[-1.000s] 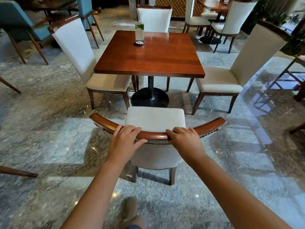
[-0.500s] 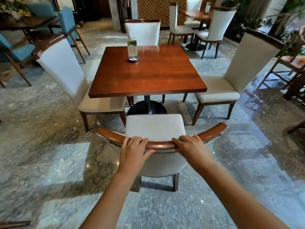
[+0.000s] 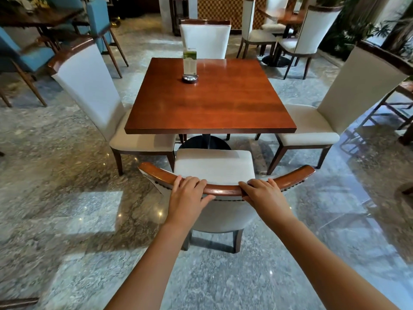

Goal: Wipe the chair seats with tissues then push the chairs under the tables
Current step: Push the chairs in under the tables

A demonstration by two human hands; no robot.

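Observation:
A cream-upholstered chair (image 3: 213,165) with a curved wooden top rail (image 3: 223,189) stands right in front of me, facing a square red-brown table (image 3: 210,97). My left hand (image 3: 186,195) grips the rail left of centre, fingers curled over it. My right hand (image 3: 262,193) grips the rail right of centre. The front edge of the seat sits just short of the table's near edge, by the black pedestal base (image 3: 204,142). No tissue is visible.
Three more cream chairs surround the table: a left chair (image 3: 89,86), a right chair (image 3: 335,104) and a far chair (image 3: 205,39). A menu stand (image 3: 190,64) sits on the tabletop. Blue chairs (image 3: 98,21) and other tables stand behind on the polished marble floor (image 3: 67,198).
The chair has slid forward toward the table with both hands on its rail, and I have moved closer; the seat front now nears the table edge.

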